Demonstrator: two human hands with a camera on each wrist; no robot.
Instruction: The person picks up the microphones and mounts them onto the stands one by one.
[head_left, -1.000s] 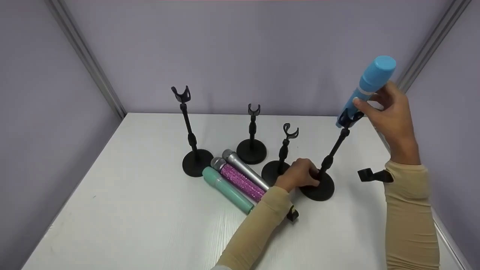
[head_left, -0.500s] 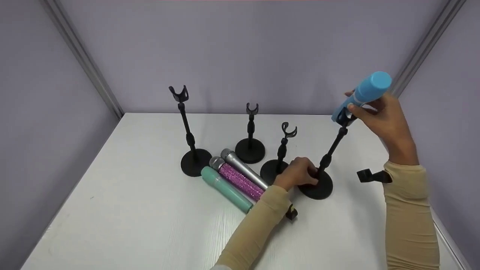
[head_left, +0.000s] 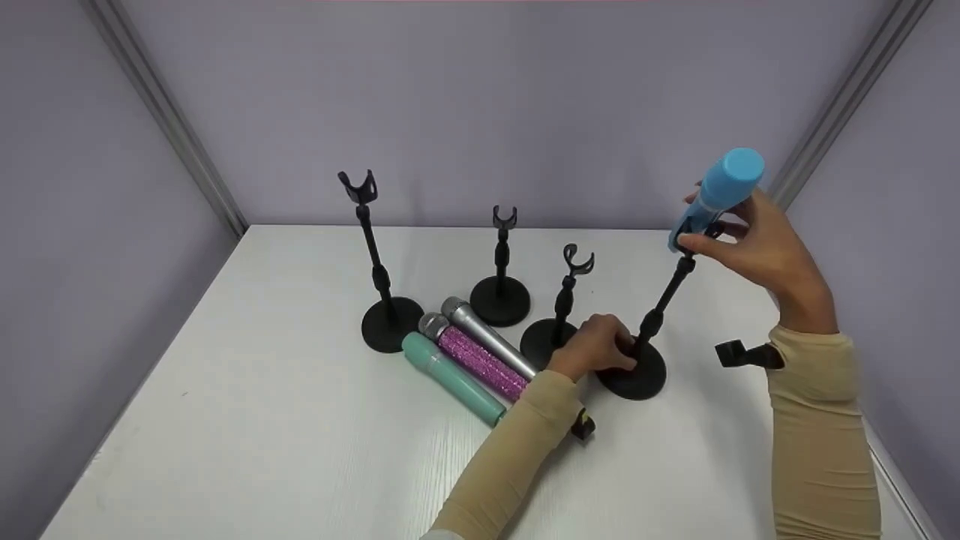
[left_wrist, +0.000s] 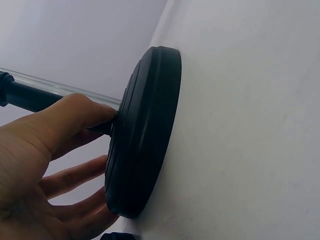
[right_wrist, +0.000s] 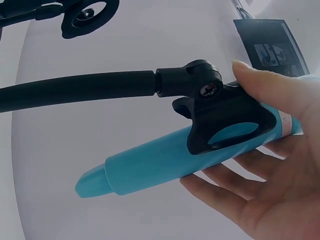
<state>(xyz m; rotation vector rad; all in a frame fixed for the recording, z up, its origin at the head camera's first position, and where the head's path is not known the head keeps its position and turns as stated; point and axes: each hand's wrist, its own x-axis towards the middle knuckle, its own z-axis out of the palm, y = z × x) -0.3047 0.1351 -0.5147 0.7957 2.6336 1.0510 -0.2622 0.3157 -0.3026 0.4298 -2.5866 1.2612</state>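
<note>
My right hand (head_left: pixel 776 251) holds a light blue microphone (head_left: pixel 729 180), thick end up, in the clip at the top of the rightmost black stand (head_left: pixel 666 296). In the right wrist view the clip (right_wrist: pixel 232 120) wraps part of the microphone's body; my thumb presses by the clip's joint and my fingers lie along the far side. My left hand (head_left: pixel 598 346) grips the same stand low down. The left wrist view has the thumb at the foot of the pole and the other fingers around the edge of the round base (left_wrist: pixel 145 130).
Silver (head_left: pixel 491 337), pink glittery (head_left: pixel 484 364) and mint green (head_left: pixel 454 379) microphones lie side by side left of my left forearm. Three more black stands, a left one (head_left: pixel 386 322), a middle one (head_left: pixel 501 300) and a nearer one (head_left: pixel 566 300), stand with bare clips on the white table (head_left: pixel 262 450).
The blue microphone has come down and tilted into the clip. My right hand has shifted down along it, thumb now at the clip. My left hand stays on the stand's base.
</note>
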